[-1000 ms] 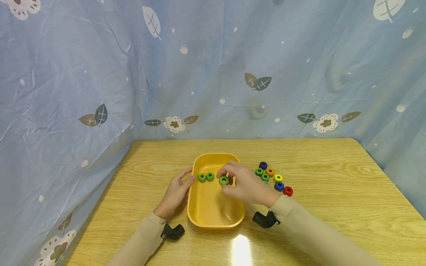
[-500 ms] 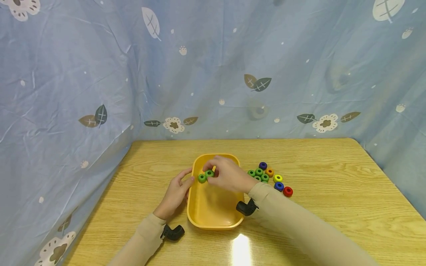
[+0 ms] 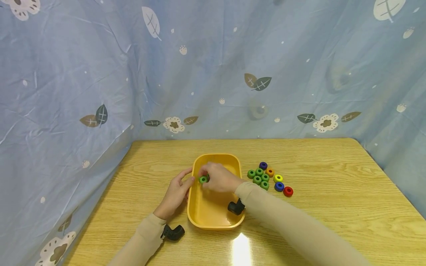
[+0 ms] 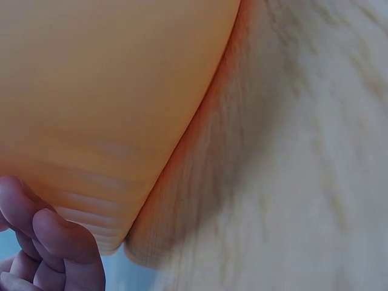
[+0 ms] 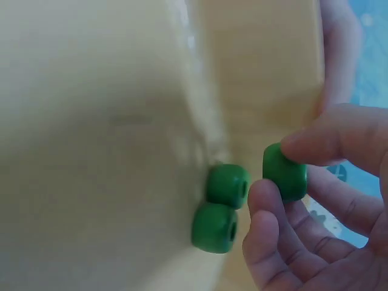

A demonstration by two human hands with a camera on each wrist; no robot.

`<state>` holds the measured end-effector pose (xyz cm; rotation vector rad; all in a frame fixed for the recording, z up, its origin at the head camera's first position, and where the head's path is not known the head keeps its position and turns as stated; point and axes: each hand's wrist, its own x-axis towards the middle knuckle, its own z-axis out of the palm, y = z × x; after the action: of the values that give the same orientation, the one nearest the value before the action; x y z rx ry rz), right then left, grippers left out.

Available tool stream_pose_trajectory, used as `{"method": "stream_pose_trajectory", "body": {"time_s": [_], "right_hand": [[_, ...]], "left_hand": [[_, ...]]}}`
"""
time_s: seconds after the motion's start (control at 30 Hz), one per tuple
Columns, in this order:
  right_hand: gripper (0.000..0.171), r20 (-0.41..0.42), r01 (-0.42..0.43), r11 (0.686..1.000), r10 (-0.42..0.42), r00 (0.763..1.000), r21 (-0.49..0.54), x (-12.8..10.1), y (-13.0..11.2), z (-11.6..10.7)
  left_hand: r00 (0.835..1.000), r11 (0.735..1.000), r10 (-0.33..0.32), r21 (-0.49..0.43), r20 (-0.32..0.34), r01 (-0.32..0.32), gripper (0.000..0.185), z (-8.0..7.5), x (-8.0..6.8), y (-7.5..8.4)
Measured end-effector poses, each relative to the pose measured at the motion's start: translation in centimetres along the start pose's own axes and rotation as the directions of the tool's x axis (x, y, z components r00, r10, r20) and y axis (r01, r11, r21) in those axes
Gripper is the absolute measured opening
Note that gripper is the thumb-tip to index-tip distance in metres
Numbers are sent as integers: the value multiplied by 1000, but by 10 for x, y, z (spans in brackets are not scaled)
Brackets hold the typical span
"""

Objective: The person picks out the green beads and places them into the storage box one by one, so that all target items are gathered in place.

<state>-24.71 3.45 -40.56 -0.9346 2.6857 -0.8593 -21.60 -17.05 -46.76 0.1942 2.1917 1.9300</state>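
A yellow plastic tray (image 3: 211, 212) stands on the table. At its left wall, my left hand (image 3: 176, 194) grips the rim with the thumb on top and fingers outside. Over the tray's left side, my right hand (image 3: 219, 179) pinches a green bead (image 5: 285, 174) between thumb and fingers. Two more green beads, one bead (image 5: 228, 185) beside another bead (image 5: 214, 228), lie side by side on the tray floor in the right wrist view. The held bead is above them, close to the left wall. In the head view the right hand mostly hides the beads inside.
On the wooden table (image 3: 332, 207), right of the tray, lie several green beads (image 3: 257, 180). Beside them are a purple bead (image 3: 263, 165), an orange bead (image 3: 270, 172), a yellow bead (image 3: 278, 178), a blue bead (image 3: 279, 186) and a red bead (image 3: 288, 191). A blue curtain (image 3: 213, 74) hangs behind.
My right hand has moved left across the tray with the green bead, over to the beads by the left wall. The left hand has stayed on the rim.
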Motion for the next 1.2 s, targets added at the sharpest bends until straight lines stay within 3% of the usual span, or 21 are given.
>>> {"method": "stream_pose_trajectory", "body": {"time_s": [0.17,0.57,1.2], "right_hand": [[18,21,-28,999,29,999,-25,7,2,9],[17,-12,36,996,-37,999,-78,11,6,17],[15,7,19,998,-18,1000,-64,10,4,17]], "left_hand": [[1000,1000,11,8,1,-11,50,0,1,-1],[1000,1000,12,-2,10,-12,51,1,-1,1],[1000,1000,16,13,18,-17,50,0,-1,3]]}}
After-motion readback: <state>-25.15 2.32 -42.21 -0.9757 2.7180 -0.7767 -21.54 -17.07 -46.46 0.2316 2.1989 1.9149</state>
